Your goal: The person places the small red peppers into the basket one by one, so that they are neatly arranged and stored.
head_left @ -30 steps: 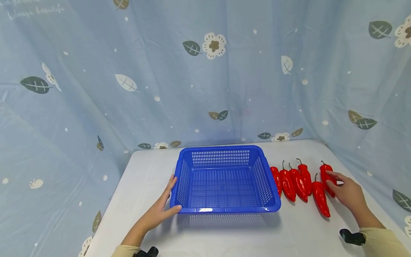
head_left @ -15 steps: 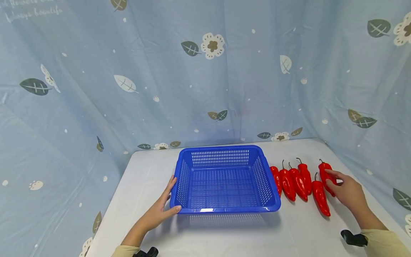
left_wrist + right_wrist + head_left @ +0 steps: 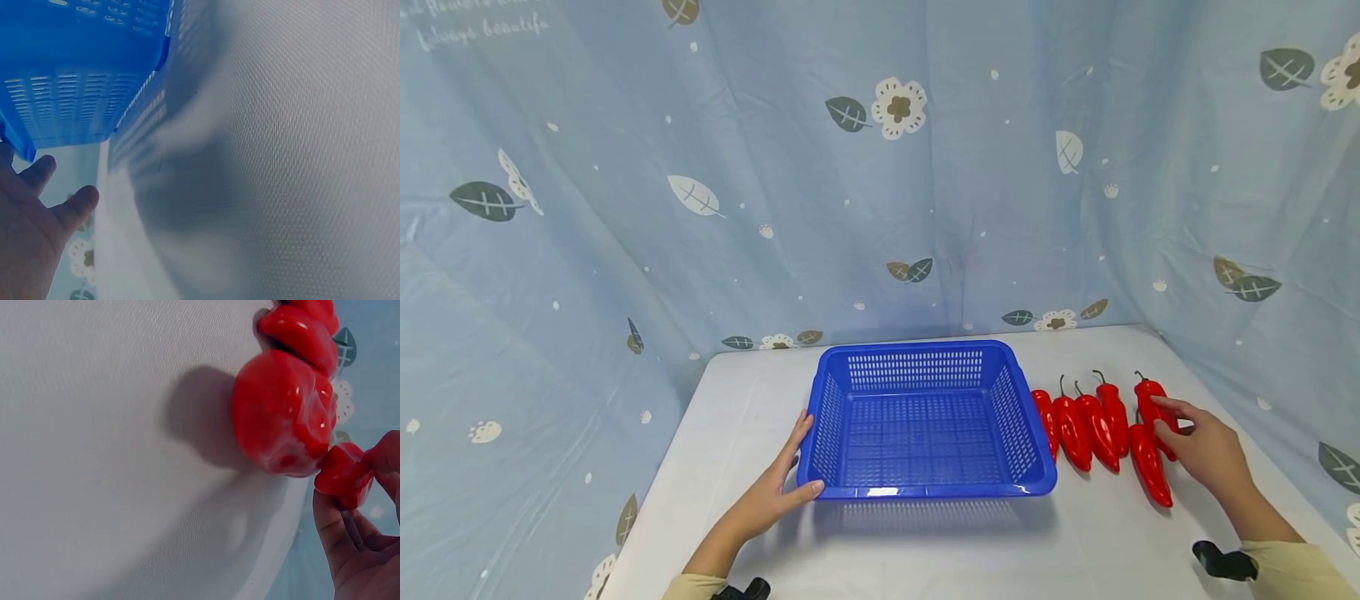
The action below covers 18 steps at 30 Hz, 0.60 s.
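A blue plastic basket (image 3: 917,492) with slotted walls stands mid-table, with nothing inside it. My left hand (image 3: 767,500) rests against its left side, fingers straight along the rim and thumb at the near corner. In the left wrist view, the left hand (image 3: 31,231) has spread fingers beside the basket wall (image 3: 69,103). At the right, my right hand (image 3: 1213,450) pinches a red chili pepper (image 3: 1148,392) between thumb and fingers. The right wrist view shows the pinched pepper (image 3: 344,478) close behind a larger-looking pepper (image 3: 275,412).
Several red peppers (image 3: 1071,433) lie side by side right of the basket, the leftmost partly hidden by its wall. Another pepper (image 3: 1150,471) lies nearer, beside the pinched one. A white tabletop (image 3: 925,562) lies below; a blue patterned curtain (image 3: 775,300) hangs behind and at the sides.
My right hand has shifted the pinched pepper slightly left, so it now overlaps the stem of the neighbouring pepper. The left hand and basket stay in place.
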Motion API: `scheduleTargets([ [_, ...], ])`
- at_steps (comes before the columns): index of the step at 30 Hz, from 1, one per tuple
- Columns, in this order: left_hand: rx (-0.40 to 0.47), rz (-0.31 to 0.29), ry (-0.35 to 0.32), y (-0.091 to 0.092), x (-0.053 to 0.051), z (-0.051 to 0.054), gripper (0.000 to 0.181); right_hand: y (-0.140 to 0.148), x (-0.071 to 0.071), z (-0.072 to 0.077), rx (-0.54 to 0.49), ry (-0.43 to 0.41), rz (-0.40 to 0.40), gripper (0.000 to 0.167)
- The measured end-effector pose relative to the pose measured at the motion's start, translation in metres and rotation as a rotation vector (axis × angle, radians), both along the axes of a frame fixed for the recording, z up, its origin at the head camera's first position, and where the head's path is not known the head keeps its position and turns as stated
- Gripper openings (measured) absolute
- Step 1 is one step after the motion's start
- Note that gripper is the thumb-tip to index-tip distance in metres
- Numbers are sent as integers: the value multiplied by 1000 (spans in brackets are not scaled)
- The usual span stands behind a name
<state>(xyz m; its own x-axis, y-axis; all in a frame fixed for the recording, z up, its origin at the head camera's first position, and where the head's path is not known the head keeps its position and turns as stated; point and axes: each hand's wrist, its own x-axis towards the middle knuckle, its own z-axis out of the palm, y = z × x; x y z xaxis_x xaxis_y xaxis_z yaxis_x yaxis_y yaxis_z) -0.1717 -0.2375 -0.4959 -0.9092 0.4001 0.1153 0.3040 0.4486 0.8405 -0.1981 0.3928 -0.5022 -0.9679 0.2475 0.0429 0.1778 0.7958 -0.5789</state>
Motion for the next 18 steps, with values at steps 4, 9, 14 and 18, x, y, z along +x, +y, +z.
scheduleTargets([
  [4, 6, -14, 24, -1, 0, -2, 90, -4, 0, 1, 14, 20, 7, 61],
  [9, 2, -12, 22, -1, 0, -3, 90, -11, 2, 2, 21, 40, 27, 59],
  [14, 11, -5, 14, -1, 1, -3, 90, -17, 0, 5, 5, 37, 29, 59],
  [18, 2, 6, 14, -1, 1, -3, 90, -21, 0, 5, -3, 42, 31, 60],
])
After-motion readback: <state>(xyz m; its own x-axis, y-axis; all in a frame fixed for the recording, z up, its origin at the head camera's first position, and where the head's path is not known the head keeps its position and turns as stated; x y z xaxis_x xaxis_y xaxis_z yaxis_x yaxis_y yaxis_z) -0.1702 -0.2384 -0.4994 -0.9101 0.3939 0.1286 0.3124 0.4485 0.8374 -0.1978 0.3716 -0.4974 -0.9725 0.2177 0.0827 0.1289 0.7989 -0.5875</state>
